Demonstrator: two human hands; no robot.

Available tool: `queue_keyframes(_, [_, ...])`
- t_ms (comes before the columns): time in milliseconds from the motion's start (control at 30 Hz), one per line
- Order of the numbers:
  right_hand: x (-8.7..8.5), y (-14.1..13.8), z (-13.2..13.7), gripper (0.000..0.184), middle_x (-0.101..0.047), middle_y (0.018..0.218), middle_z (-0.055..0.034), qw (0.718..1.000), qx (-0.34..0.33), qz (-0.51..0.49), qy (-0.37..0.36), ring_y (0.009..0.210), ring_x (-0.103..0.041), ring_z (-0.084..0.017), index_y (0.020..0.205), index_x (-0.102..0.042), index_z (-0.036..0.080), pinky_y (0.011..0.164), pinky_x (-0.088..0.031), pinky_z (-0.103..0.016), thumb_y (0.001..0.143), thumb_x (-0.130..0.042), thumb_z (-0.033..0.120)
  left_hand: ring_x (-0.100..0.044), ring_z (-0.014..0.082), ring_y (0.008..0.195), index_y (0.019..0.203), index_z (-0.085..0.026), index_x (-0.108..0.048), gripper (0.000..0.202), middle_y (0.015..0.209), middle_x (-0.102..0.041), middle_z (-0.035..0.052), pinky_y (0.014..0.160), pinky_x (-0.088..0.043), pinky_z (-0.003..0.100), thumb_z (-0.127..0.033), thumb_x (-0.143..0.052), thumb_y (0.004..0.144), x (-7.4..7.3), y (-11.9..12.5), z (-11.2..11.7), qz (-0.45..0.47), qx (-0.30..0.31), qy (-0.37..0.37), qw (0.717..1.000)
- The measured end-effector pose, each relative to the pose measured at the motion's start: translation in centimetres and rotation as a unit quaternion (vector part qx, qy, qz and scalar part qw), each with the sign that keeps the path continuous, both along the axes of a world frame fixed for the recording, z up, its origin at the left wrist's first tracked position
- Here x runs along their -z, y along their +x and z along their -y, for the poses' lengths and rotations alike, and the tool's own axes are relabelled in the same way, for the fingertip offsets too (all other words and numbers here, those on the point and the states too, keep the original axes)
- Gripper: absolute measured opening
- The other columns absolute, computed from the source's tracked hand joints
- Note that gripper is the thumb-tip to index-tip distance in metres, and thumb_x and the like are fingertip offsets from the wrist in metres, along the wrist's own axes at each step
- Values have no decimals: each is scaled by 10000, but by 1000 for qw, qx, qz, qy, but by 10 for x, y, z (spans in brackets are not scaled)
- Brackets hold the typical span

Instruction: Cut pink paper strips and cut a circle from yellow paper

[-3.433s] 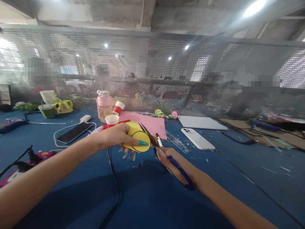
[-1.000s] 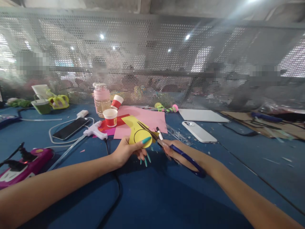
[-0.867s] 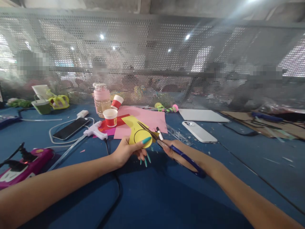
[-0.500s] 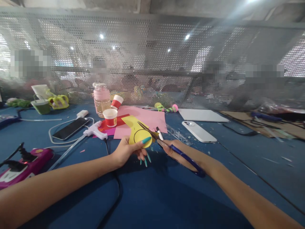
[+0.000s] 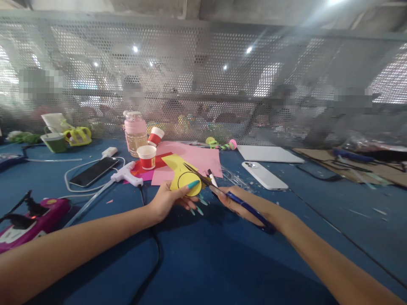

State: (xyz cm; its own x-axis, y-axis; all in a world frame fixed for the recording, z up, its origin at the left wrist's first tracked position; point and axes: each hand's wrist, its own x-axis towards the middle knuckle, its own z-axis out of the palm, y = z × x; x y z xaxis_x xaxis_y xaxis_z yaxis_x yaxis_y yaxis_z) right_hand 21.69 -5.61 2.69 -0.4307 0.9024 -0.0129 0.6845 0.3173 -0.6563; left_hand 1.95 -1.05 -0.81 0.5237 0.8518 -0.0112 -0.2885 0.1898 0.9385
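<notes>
My left hand (image 5: 168, 199) pinches a piece of yellow paper (image 5: 174, 166) with a black circle drawn on it; the thumb lies across the circle. Around my right hand's fingers sit the blue handles of the scissors (image 5: 244, 206), and my right hand (image 5: 237, 197) is closed on them. The dark blades lie at the paper's right side, beside the circle, tips pointing away from me. Just beyond the blades, a white marker (image 5: 212, 178) with a black cap rests on the table.
Pink paper (image 5: 203, 156), a red paper cup (image 5: 146, 157) and a pink-topped bottle (image 5: 135, 133) stand behind my hands. Left are a glue gun (image 5: 129, 174), a black phone (image 5: 94, 171) and a magenta power strip (image 5: 47, 214). A white phone (image 5: 264, 175) lies right, before a perforated screen (image 5: 203, 84).
The yellow paper has shifted slightly left and turned a little in my left hand, whose lower fingers have moved. The scissors stay nearly in place at the paper.
</notes>
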Motion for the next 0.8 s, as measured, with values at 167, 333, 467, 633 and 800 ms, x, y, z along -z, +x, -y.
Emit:
queue_keyframes(167, [1,0,-1,559,-337,532,41,1000,-1,0,-2,478,-279,-95,619,-363,196,443,-250,-242,770,-197,708,-610,158,438,694,-70,-605,375,571,-672,102,415,-458,217,-358,-762,513,0,1,-1,-1,-23,4,1000])
queue_keyframes(333, [-2,-5,4,516,-309,519,44,1000,13,-17,10,464,-273,-96,623,-359,199,439,-239,-250,803,-215,661,-607,153,431,683,-69,-612,360,541,-661,80,411,-458,214,-343,-766,508,-1,1,-2,2,-38,4,999])
queue_keyframes(467, [-3,-9,8,509,-303,517,48,999,25,-32,16,465,-271,-100,642,-380,199,448,-241,-254,805,-229,657,-616,145,443,681,-72,-622,377,578,-677,88,412,-462,194,-371,-769,504,-1,1,0,9,-26,12,1000])
queue_keyframes(633, [-2,-11,8,529,-295,525,47,999,23,-35,25,479,-270,-108,619,-376,206,464,-243,-258,789,-218,681,-619,144,447,701,-66,-620,362,593,-681,93,415,-470,192,-356,-759,536,-1,0,0,11,-13,19,1000])
queue_keyframes(800, [0,-7,5,546,-320,537,31,999,21,-22,31,485,-282,-116,613,-370,207,471,-240,-275,779,-194,697,-605,135,414,658,-65,-611,360,539,-665,80,386,-453,177,-352,-771,511,-1,1,-1,17,-13,11,1000])
